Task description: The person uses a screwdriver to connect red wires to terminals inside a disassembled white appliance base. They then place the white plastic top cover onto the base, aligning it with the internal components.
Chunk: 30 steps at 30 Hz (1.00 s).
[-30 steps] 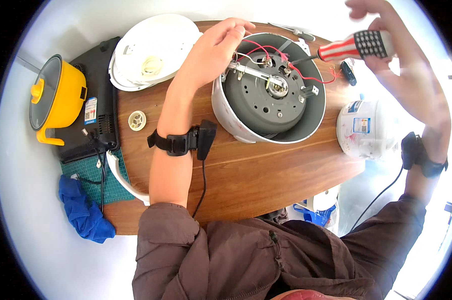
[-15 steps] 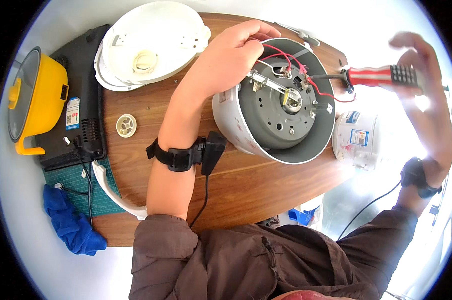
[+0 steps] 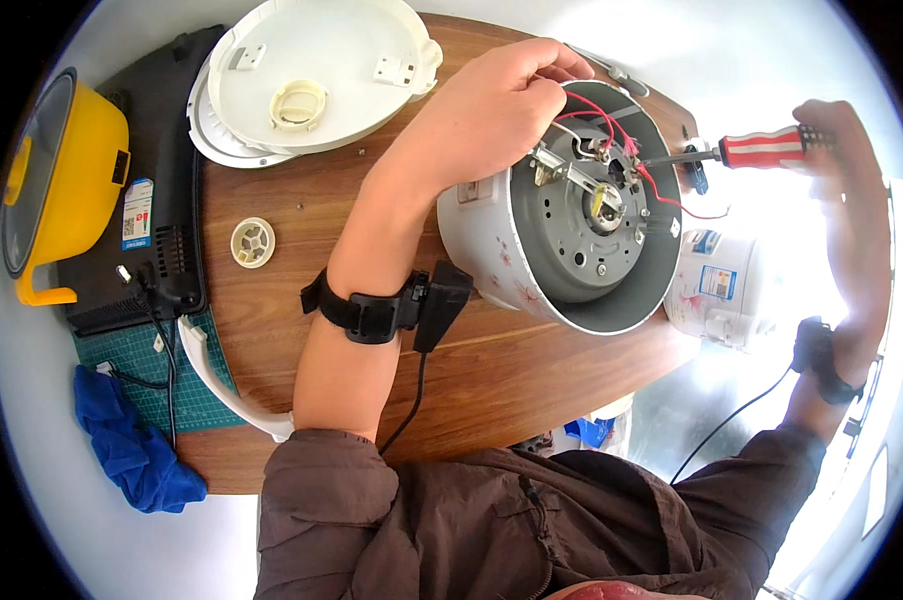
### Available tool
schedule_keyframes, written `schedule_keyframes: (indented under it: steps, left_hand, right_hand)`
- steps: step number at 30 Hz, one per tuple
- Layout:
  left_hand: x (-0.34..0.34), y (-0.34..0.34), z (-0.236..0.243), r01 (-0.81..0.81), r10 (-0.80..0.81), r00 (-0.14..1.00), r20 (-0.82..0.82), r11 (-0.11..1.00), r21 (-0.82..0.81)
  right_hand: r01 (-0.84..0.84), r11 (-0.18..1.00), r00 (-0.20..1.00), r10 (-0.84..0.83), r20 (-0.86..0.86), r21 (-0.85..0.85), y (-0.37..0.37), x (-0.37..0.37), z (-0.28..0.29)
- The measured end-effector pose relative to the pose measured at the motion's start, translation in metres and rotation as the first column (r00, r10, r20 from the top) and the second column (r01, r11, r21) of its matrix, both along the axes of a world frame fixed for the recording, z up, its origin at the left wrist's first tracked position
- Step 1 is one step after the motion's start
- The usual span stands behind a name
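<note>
My left hand (image 3: 491, 115) grips the upper left rim of an overturned white rice cooker body (image 3: 486, 245), its fingertips partly hidden. The cooker is tilted rightward, showing its grey metal underside (image 3: 576, 255) with red and white wires, a central fitting and brackets. My right hand (image 3: 836, 150) is closed on the handle of a red, white and black screwdriver (image 3: 761, 150), held nearly horizontal. Its tip reaches a terminal where red wires join, near the upper right of the underside.
White covers (image 3: 351, 60), a round cream part (image 3: 252, 243), a yellow pot (image 3: 91, 210) on a black appliance (image 3: 176, 120), green mat (image 3: 201, 390), blue cloth (image 3: 131, 440), white handle (image 3: 221, 380), another cooker (image 3: 721, 310), small screwdriver (image 3: 626, 80) and wooden table (image 3: 491, 380).
The cooker has tipped further and shifted right. My left hand moved right with it. My right hand and screwdriver moved right and down, the screwdriver now more level.
</note>
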<state>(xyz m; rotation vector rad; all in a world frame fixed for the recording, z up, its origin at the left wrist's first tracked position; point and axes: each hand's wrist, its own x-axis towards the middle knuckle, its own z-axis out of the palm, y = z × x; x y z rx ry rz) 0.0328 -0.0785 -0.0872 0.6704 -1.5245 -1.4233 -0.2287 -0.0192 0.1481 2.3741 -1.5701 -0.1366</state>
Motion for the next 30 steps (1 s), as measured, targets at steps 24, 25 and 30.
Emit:
schedule_keyframes:
  steps: [24, 25, 30]
  left_hand:
    - [0.001, 0.009, 0.008, -0.087, 0.086, 0.996, 0.032, 0.996, 0.014]
    - [0.000, 0.010, 0.008, -0.084, 0.084, 0.996, 0.007, 0.996, 0.028]
    - [-0.005, 0.008, 0.009, -0.020, 0.019, 0.999, 0.044, 1.000, 0.019]
  right_hand:
    - [0.092, 0.995, 0.996, -0.092, -0.005, 0.036, 0.025, 0.037, 0.005]
    - [0.005, 1.000, 1.000, -0.005, 0.000, -0.019, 0.021, 0.024, 0.000]
    - [0.127, 0.981, 0.979, -0.102, 0.175, -0.143, 0.023, 0.009, -0.014]
